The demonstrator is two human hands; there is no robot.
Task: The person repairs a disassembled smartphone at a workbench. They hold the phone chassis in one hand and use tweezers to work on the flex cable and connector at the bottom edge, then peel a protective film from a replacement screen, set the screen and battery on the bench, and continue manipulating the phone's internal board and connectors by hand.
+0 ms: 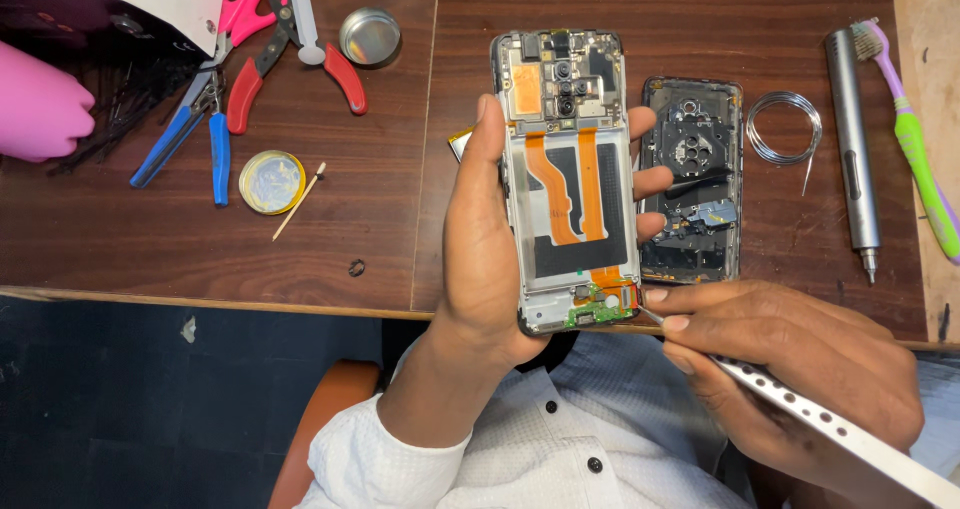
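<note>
The opened phone (570, 184), long axis running away from the body, sits clasped in the left hand (490, 259), while the right hand (800, 369), pinching metal tweezers (800, 409), brings their tip seemingly onto its near-right corner.

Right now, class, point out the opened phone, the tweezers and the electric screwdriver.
opened phone (570, 184): head view, orange flex cable.
tweezers (800, 409): head view, perforated metal arm.
electric screwdriver (852, 139): head view, grey barrel.

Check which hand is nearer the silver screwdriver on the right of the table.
Right. The right hand, holding tweezers, sits just below and left of the screwdriver, apart from it. The left hand grips the opened phone farther left, beyond the back cover.
</note>
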